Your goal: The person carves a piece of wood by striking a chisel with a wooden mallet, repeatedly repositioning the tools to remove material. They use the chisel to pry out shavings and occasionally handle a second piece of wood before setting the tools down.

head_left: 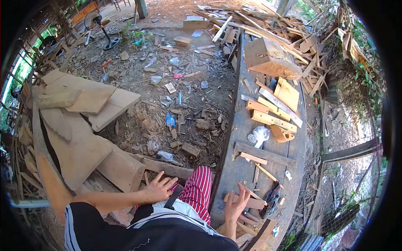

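Note:
My left hand (159, 189) is held over my lap beside the striped red trouser leg (197, 189). Its fingers are stretched and apart, with nothing in them. Above the near end of the wooden bench (228, 167) is my right hand (237, 206), fingers extended and thumb spread, also holding nothing. It overlaps a brown wooden piece (256, 203) lying there. A dark patterned cloth (272, 200) lies just right of that piece. Thin wooden sticks (266, 172) lie farther up the bench, below a flat grey-brown board (268, 154).
Farther along the bench are yellow drilled wood strips (274, 122), a clear plastic bag (260, 134) and a large wood block (270, 58). Big sawn slabs (77, 144) lean at left. Scraps and litter cover the ground (197, 106). A scrap-wood pile (289, 29) stands behind.

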Demonstrator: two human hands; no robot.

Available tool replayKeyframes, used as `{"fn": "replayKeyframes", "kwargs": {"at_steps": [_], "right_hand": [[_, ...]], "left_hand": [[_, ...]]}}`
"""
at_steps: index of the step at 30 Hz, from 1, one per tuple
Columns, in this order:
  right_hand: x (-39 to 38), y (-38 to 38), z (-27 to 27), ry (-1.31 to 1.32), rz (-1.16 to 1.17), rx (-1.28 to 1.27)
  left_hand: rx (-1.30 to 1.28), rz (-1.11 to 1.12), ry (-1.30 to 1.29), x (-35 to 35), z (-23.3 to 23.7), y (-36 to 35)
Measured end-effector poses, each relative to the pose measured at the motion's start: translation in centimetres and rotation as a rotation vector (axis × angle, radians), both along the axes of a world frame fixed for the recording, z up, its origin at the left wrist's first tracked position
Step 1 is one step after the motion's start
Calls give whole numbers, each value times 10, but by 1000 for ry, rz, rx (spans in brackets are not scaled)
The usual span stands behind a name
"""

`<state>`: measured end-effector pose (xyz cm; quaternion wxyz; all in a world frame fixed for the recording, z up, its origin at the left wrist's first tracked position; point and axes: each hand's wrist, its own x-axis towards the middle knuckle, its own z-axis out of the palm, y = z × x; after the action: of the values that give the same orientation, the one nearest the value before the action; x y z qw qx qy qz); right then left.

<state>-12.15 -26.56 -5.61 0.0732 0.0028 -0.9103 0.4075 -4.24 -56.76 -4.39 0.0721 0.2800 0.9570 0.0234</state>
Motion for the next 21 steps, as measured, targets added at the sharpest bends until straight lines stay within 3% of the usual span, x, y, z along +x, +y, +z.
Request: {"fn": "replayKeyframes", "kwargs": {"at_steps": [3, 9, 11, 13, 15, 17, 21], "right_hand": [[-9, -5, -2, 1, 28, 23], [-43, -26, 7, 1, 104, 38], [-60, -30, 0, -21, 137, 60], [-83, -39, 1, -51, 177, 75], [-117, -58, 7, -355, 325, -265], [-151, -89, 36, -376, 421, -488], [-220, -122, 76, -166, 694, -596]], "left_hand": [[121, 13, 52, -5, 1, -6], [413, 64, 85, -22, 69, -50], [811, 392, 35, -27, 70, -63], [771, 518, 142, -53, 82, -67], [1122, 1056, 104, -106, 90, -72], [1242, 1026, 48, -162, 74, -68], [1319, 906, -246, -274, 79, -41]]}}
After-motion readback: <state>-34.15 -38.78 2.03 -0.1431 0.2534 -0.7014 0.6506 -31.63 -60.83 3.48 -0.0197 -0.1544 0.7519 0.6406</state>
